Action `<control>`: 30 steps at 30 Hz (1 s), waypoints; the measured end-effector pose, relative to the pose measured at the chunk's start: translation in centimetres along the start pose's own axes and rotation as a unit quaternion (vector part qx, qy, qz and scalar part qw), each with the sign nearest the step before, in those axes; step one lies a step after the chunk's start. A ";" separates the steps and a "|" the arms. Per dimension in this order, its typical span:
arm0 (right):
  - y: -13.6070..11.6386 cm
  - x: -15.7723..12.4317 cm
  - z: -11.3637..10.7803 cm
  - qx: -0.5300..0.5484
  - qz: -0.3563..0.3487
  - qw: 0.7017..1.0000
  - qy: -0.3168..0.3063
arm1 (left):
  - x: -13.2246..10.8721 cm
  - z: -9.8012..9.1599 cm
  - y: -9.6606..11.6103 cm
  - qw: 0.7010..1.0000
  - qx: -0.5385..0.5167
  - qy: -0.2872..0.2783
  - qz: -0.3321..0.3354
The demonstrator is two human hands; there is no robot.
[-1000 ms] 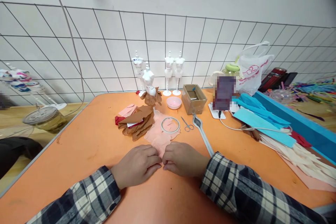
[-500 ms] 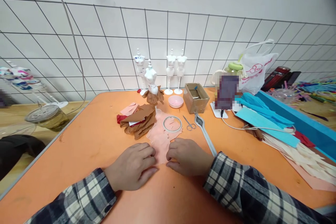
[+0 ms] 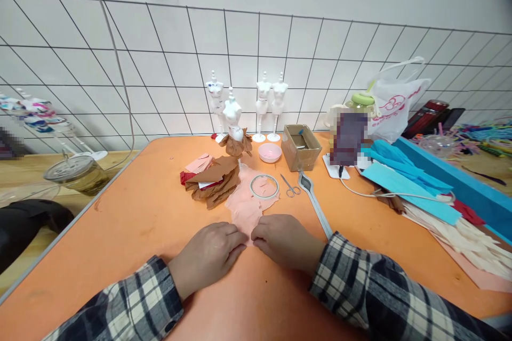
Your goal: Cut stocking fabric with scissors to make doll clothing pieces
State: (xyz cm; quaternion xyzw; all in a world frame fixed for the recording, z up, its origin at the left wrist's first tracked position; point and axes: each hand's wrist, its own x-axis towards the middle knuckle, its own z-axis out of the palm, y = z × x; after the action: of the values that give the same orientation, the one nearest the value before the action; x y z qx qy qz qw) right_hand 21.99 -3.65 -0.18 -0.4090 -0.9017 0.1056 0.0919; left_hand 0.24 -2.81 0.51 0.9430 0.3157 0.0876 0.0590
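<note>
A pale pink sheet of crepe-like paper (image 3: 245, 212) lies on the orange table before me. My left hand (image 3: 214, 250) pinches its near edge from the left. My right hand (image 3: 282, 240) closes on the same edge from the right, fingertips close to the left ones. The fingers hide the pinched strip. A thin roll of tape (image 3: 264, 186) rests flat on the sheet's far part. Small scissors (image 3: 290, 186) lie just right of it. Folded brown paper (image 3: 214, 184) is stacked to the left of the sheet.
Several white mini dress forms (image 3: 263, 101) stand at the back, one with a brown skirt (image 3: 237, 143). Nearby are a pink bowl (image 3: 270, 153), a cardboard box (image 3: 301, 147) and a grey-white strap (image 3: 316, 205). A phone (image 3: 349, 138) on a stand and coloured papers (image 3: 412, 192) occupy the right.
Both hands have come closer together along the near edge of the pink paper, the left one moving right. The camera view has shifted slightly.
</note>
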 end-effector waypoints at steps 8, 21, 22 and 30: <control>-0.5 -0.1 -0.2 -0.026 -0.002 1.000 -0.007 | 0.1 -0.3 0.3 1.000 0.025 -0.015 -0.013; -0.4 0.1 -0.4 0.012 0.047 0.999 -0.017 | 0.1 -0.1 0.2 0.999 -0.015 0.017 -0.043; -0.4 0.1 -0.3 0.017 0.051 0.998 -0.018 | 0.1 -0.1 0.3 0.998 -0.025 0.012 -0.055; -0.4 0.0 -0.3 -0.030 0.005 0.999 -0.013 | 0.3 -0.1 0.4 0.999 -0.012 0.009 -0.049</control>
State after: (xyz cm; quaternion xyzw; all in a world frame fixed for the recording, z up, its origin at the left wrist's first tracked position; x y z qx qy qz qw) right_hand 21.82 -3.85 0.23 -0.4145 -0.9036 0.0846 0.0679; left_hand 0.66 -2.95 0.71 0.9247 0.3609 0.0973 0.0719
